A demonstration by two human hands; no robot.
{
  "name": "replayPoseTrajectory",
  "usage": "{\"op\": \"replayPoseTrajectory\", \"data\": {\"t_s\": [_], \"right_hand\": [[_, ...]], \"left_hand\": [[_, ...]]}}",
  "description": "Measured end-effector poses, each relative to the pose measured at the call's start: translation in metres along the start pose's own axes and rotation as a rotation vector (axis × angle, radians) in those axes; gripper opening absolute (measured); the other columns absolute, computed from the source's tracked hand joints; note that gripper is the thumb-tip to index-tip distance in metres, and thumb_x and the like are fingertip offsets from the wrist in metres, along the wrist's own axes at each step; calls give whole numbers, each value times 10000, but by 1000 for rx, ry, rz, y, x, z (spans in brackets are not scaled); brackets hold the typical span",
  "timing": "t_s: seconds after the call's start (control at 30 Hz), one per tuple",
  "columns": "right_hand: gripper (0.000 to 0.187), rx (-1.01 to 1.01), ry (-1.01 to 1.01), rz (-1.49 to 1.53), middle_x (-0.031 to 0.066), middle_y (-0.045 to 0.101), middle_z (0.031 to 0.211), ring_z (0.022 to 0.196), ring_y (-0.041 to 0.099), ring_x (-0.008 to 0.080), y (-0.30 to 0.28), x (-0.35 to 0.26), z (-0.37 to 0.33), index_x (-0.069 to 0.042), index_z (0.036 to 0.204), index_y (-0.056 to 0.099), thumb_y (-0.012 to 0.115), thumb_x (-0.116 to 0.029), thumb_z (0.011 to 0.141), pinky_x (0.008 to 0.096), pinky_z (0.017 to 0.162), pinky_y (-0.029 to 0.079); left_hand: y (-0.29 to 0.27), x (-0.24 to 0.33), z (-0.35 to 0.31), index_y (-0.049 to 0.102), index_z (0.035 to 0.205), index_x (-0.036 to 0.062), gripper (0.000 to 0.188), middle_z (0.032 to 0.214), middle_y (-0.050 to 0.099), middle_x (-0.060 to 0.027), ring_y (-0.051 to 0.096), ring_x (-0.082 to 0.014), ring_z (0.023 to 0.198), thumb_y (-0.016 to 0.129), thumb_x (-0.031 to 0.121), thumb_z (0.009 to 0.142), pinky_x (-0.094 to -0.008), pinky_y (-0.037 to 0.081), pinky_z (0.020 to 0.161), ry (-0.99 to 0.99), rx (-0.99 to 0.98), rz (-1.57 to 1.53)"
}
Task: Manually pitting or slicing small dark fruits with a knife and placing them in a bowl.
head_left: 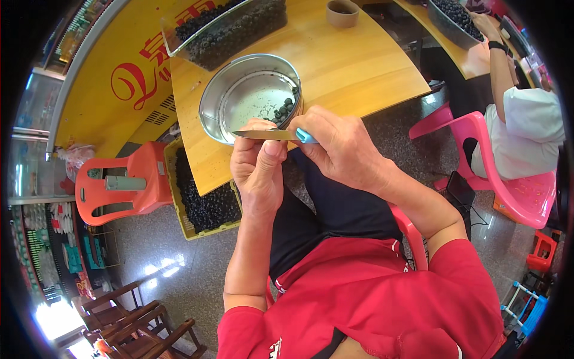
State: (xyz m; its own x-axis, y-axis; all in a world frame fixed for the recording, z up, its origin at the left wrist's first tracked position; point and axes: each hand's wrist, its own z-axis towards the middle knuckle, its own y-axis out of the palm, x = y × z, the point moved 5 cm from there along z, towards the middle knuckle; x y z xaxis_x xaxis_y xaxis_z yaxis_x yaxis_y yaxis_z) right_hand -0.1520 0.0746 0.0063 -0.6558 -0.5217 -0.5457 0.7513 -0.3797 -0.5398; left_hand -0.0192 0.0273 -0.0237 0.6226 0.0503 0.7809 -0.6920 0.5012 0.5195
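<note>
In my right hand (342, 143) is a knife (263, 135), its light blue handle gripped between thumb and fingers. The blade points left and lies across the fingers of my left hand (257, 173). My left thumb and fingers are closed just at the blade; a small dark bit shows behind it, too hidden to name. Both hands are raised over the near edge of the table, in front of a round metal pan (222, 99). Several dark round pieces (286, 110) and small scraps lie inside that pan, toward its right side.
A clear bin (209, 27) of dark round pieces and a brown cup (342, 17) stand on the wooden table (365, 78). Below its left edge sits a yellow crate (210, 232) of dark pieces, beside an orange chair (119, 200). A co-worker sits right on a pink chair (499, 173).
</note>
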Motion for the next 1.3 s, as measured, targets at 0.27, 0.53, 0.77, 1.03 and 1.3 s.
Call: {"op": "replayPoseTrajectory", "data": {"t_s": [0.27, 0.53, 0.77, 1.03, 1.3], "right_hand": [[197, 28, 5, -48, 109, 570, 795, 651, 597, 321, 4, 11, -5, -47, 977, 567, 658, -35, 802, 384, 537, 473], [179, 86, -11, -38, 96, 564, 808, 643, 603, 303, -9, 3, -1, -69, 968, 593, 652, -39, 801, 371, 521, 478], [201, 29, -46, -72, 89, 560, 800, 627, 604, 273, -4, 1, -1, -67, 970, 601, 661, -39, 780, 351, 507, 467], [200, 46, -44, -68, 84, 555, 788, 626, 601, 274, -4, 3, -1, -65, 969, 598, 672, -60, 784, 355, 510, 466], [209, 2, 11, -109, 85, 570, 794, 636, 606, 284, -3, 8, -1, -62, 965, 584, 668, -33, 775, 366, 527, 472]], "left_hand": [[9, -2, -3, 541, 1012, 11, 180, 925, 515, -38, 469, -104, 748, 643, 103, 895, -235, 387, 673, 5, -34, -93], [-1, -5, -4, 559, 1026, 24, 147, 914, 517, -39, 450, -109, 736, 617, 100, 914, -235, 381, 676, 14, 26, 7], [1, -5, -2, 570, 1045, 27, 160, 1001, 525, -45, 464, -101, 758, 625, 82, 906, -231, 390, 670, 24, 10, -11], [-1, -8, -1, 575, 1056, 37, 165, 1012, 529, -43, 466, -109, 763, 623, 89, 907, -239, 392, 687, -16, 31, -82], [-3, -8, 0, 572, 1034, 20, 161, 975, 532, -42, 460, -105, 754, 629, 101, 906, -236, 386, 683, 7, -3, -57]]}}
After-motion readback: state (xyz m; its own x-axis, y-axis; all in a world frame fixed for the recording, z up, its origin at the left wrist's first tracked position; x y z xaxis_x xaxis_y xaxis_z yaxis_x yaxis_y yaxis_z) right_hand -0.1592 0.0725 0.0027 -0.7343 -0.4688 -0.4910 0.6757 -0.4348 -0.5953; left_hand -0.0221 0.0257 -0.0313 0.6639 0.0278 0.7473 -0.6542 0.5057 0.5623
